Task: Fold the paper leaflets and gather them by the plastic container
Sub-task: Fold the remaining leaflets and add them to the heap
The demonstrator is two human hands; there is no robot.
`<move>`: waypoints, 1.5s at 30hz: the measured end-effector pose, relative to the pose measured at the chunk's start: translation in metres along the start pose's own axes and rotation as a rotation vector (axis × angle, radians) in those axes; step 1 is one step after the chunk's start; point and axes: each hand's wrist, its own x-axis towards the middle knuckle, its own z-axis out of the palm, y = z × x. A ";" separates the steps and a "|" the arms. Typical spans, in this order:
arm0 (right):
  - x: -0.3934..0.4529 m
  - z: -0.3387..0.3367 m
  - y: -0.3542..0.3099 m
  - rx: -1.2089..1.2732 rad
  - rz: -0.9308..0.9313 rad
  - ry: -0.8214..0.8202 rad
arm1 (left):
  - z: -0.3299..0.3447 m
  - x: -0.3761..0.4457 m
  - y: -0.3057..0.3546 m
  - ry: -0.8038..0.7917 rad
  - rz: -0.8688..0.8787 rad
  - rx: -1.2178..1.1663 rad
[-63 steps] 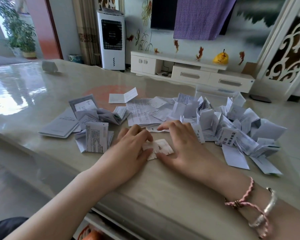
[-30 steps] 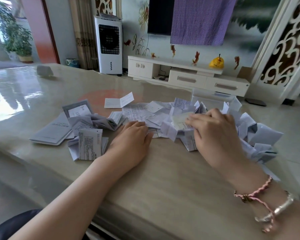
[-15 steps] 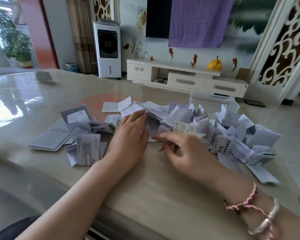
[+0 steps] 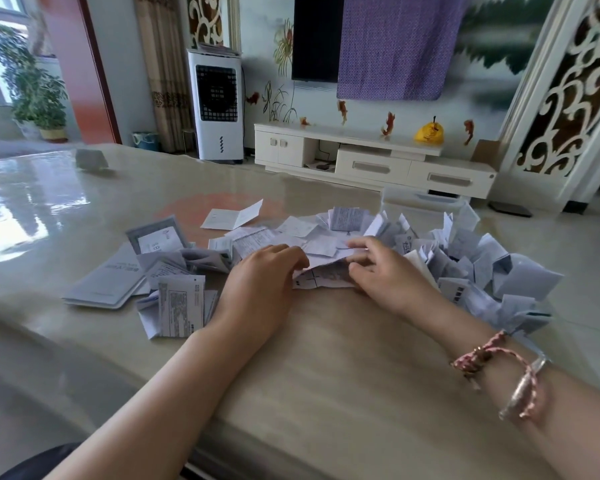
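Note:
A white printed leaflet [image 4: 323,277] lies at the table's middle, its near edge lifted. My left hand [image 4: 260,282] pinches its left side and my right hand [image 4: 385,271] pinches its right side. Behind them spreads a heap of unfolded leaflets [image 4: 291,233]. To the right is a pile of folded leaflets [image 4: 478,268], reaching back to a clear plastic container [image 4: 423,202] at the table's far edge. More leaflets and booklets [image 4: 177,299] sit left of my left hand.
The beige glossy table [image 4: 326,358] has its near edge close to my body. A single open leaflet [image 4: 232,216] rests behind the heap. A small grey object [image 4: 90,159] stands far left. Beyond the table are a white TV cabinet and an air cooler.
The small folded leaflet that both hands pressed went onto the right pile with my right hand. Both hands then reached into the middle heap and now grip a new leaflet.

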 end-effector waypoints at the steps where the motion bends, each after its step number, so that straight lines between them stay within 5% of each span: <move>1: 0.001 -0.001 0.001 -0.001 -0.011 0.027 | 0.000 -0.001 0.001 -0.004 -0.014 0.001; 11: 0.010 0.002 -0.014 -0.117 -0.166 0.005 | 0.003 -0.003 -0.001 -0.109 -0.160 0.028; 20: 0.029 0.035 -0.019 -0.552 -0.159 -0.246 | -0.002 0.001 -0.002 -0.108 -0.328 -0.010; 33: -0.038 0.009 -0.008 0.003 -0.405 0.003 | -0.008 -0.018 0.002 0.024 -0.173 -0.241; 39: -0.038 0.007 0.003 0.176 -0.353 -0.064 | -0.010 -0.025 -0.002 -0.047 -0.118 -0.202; 45: -0.035 0.009 0.009 0.074 -0.260 -0.131 | -0.018 -0.036 0.007 -0.087 -0.147 -0.254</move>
